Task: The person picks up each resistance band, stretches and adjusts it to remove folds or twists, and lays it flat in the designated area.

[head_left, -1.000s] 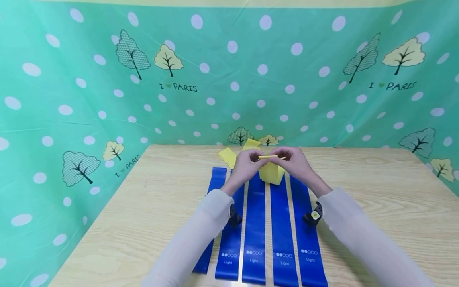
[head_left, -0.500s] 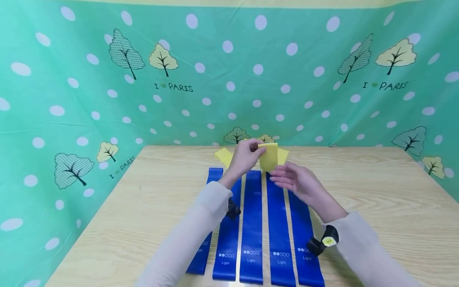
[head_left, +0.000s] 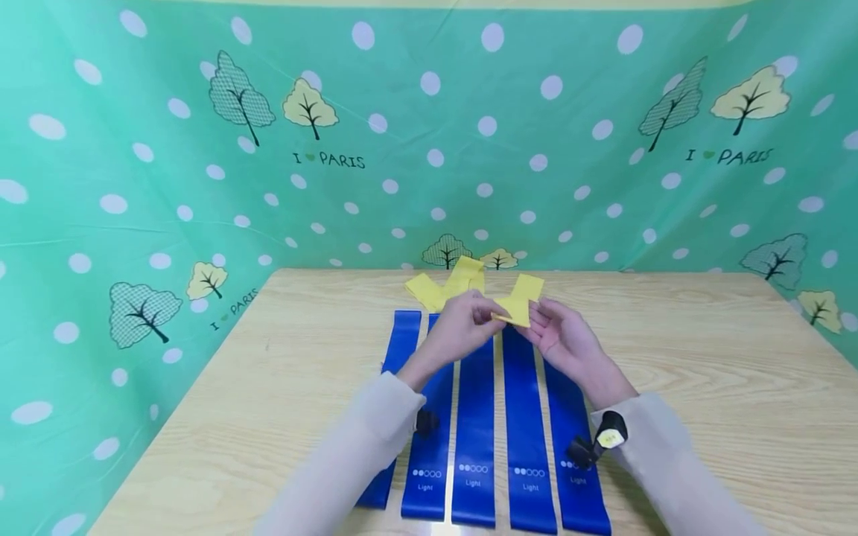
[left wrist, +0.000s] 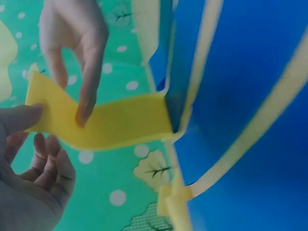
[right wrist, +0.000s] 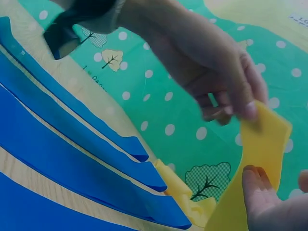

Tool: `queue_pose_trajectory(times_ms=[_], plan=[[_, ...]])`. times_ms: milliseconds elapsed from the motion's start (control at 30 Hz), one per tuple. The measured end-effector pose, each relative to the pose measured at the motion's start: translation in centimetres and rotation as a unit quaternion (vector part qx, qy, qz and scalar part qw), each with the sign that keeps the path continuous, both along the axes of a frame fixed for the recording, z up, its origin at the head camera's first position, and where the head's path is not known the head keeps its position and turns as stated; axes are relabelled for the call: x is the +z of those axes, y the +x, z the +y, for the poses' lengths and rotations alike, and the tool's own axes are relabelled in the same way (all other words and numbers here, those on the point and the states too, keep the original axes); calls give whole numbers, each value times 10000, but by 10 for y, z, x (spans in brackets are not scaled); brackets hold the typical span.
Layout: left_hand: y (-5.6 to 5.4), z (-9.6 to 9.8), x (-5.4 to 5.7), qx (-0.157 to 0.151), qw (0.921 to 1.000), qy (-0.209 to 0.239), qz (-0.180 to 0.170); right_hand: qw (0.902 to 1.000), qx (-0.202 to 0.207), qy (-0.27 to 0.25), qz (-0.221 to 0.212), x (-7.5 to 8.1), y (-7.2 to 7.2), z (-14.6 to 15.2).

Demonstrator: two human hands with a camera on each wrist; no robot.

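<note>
- Left hand pinches end of flat, flexible yellow band
- Right hand: fingers extended, touching yellow band
- Five flat blue strips: person's side of yellow band

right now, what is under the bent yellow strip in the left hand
In the head view, a flat blue band shows just below the yellow strip; the band's far end is covered, so unseen.

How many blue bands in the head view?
5, side by side, left to right: far-left band, partly behind the left sleeve; second band; middle band; fourth band; far-right band. Any stacked underneath wouldn't show.
</note>
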State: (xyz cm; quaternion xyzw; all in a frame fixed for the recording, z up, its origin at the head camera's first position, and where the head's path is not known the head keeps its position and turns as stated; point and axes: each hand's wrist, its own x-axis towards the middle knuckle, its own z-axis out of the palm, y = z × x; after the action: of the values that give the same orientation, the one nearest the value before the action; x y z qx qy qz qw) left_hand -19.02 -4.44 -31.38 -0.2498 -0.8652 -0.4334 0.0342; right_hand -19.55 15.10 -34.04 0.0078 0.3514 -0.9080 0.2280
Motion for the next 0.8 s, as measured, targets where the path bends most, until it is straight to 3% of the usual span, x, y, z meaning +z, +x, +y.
queue_pose_trajectory(times_ms=[167,300,367,400,533,600,700,800], plan=[[16,1,-16,171,9991,93,-388,9978,-104,659,-30,0,4,-5],[24,1,-25,310,9930,460,-1042,9944,-261,1025,48,-1,7,-8],[26,2,-28,380,9816,1008,-1576,9918,-323,1230,116,-2,9,-8],[26,3,-30,460,9720,1349,-1870,9904,-330,1335,148,-2,10,-8],[23,8,-37,1041,9202,2454,-2866,9845,-350,1702,259,-5,12,-10],[22,12,-41,1312,9033,2606,-3147,9825,-356,1811,263,-6,13,-12],[22,15,-43,1445,8945,2566,-3363,9819,-351,1847,211,-8,15,-14],[25,17,-43,1480,8992,2398,-3348,9873,-252,1570,16,-8,16,-15]])
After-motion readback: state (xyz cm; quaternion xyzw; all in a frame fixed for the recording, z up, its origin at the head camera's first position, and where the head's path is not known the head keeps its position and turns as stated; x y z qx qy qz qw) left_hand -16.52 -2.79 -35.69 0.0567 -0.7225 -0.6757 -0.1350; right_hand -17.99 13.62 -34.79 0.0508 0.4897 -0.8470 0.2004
